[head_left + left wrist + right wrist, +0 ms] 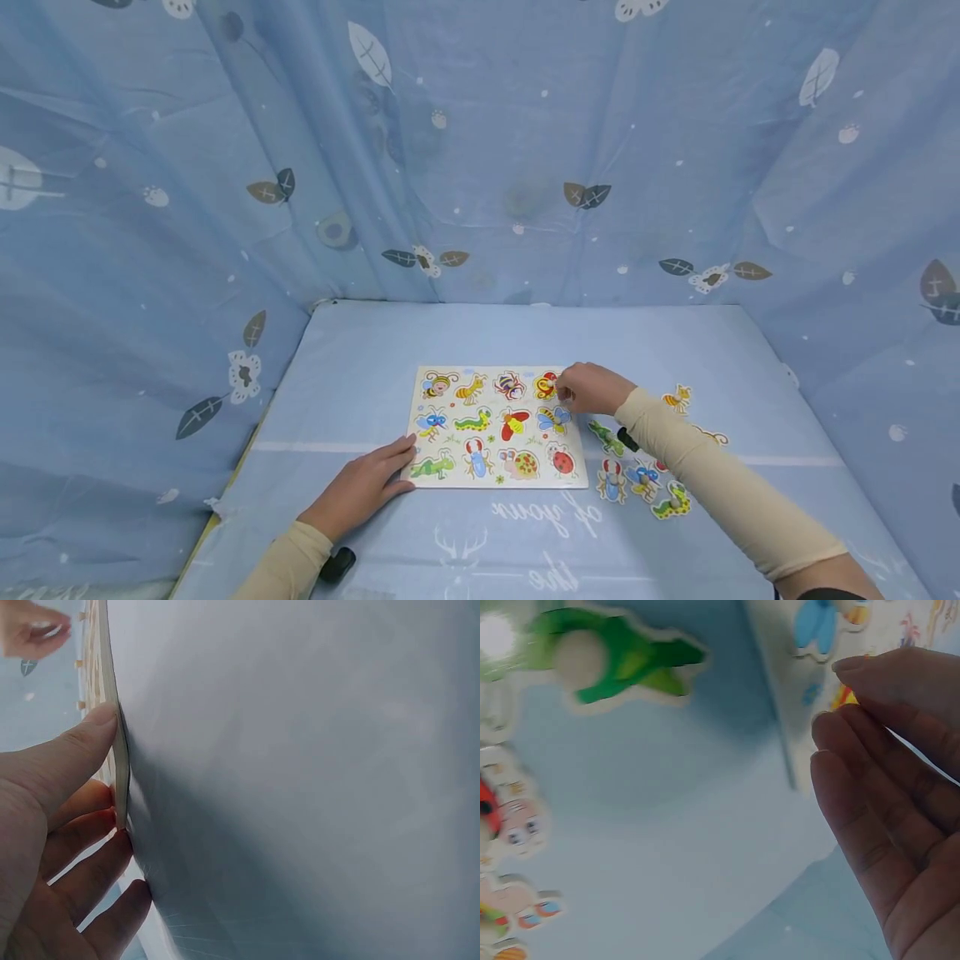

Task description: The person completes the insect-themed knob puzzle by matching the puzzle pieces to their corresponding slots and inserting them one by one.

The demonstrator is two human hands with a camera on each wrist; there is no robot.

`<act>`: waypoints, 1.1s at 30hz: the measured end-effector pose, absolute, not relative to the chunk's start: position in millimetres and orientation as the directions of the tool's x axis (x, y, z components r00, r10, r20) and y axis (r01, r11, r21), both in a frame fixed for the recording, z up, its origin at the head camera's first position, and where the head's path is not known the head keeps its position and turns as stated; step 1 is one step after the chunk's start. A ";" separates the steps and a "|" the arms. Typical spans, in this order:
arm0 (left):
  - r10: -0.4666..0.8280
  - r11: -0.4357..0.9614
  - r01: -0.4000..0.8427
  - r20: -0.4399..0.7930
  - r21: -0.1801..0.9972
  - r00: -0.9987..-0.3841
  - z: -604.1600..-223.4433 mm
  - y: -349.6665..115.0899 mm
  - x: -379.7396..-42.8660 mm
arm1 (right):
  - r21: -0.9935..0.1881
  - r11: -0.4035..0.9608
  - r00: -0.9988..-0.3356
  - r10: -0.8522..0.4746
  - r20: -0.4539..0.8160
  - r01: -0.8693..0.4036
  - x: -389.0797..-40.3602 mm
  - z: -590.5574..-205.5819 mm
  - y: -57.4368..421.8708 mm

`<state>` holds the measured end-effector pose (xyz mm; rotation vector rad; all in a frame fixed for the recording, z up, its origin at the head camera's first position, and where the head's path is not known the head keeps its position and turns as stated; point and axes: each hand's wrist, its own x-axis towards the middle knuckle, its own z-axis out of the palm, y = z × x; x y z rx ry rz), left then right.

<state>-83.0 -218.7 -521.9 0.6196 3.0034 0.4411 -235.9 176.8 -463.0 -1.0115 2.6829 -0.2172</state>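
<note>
A pale insect peg puzzle board point(465, 442) lies flat on the table, with bright bugs in rows. My left hand point(367, 483) rests against its left edge, fingers fairly straight, and the thumb point(94, 731) touches the board's rim in the left wrist view. At the far right corner my right hand point(596, 387) has its fingertips beside the red and yellow butterfly piece point(546, 385). In the right wrist view the thumb and fingers point(855, 787) are loosely bent with a small gap, no piece between them. A blue dragonfly point(553, 419) is just below the butterfly.
Loose pieces lie right of the board: a green grasshopper point(606, 437), a beetle point(611, 481), a blue mosquito point(643, 481), a caterpillar point(671, 502) and a striped yellow insect point(677, 398). My right sleeve point(720, 483) partly covers others. Blue curtains point(480, 150) surround the table.
</note>
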 end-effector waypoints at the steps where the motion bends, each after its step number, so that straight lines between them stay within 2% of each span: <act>1: 0.389 0.881 0.376 0.012 0.285 -0.921 -522.0 -218.5 -83.0 | -0.233 0.744 -0.720 -0.666 -0.193 -0.626 -233.0 -463.7 182.0; 11: 0.389 0.880 0.371 -0.002 0.296 -0.921 -522.1 -219.1 -83.8 | -0.219 0.823 -0.767 -0.568 -0.298 -0.524 -204.2 -466.6 214.9; 17: 0.396 0.878 0.381 0.007 0.289 -0.918 -522.3 -219.4 -83.5 | -0.195 0.859 -0.798 -0.512 -0.319 -0.473 -193.8 -466.8 225.8; 27: 0.401 0.873 0.383 0.001 0.301 -0.916 -524.4 -219.4 -82.7 | -0.253 0.866 -0.791 -0.497 -0.356 -0.431 -191.7 -477.7 224.6; 33: 0.405 0.871 0.389 0.009 0.301 -0.914 -524.4 -219.3 -82.8 | -0.247 0.871 -0.796 -0.490 -0.355 -0.425 -191.6 -480.0 222.0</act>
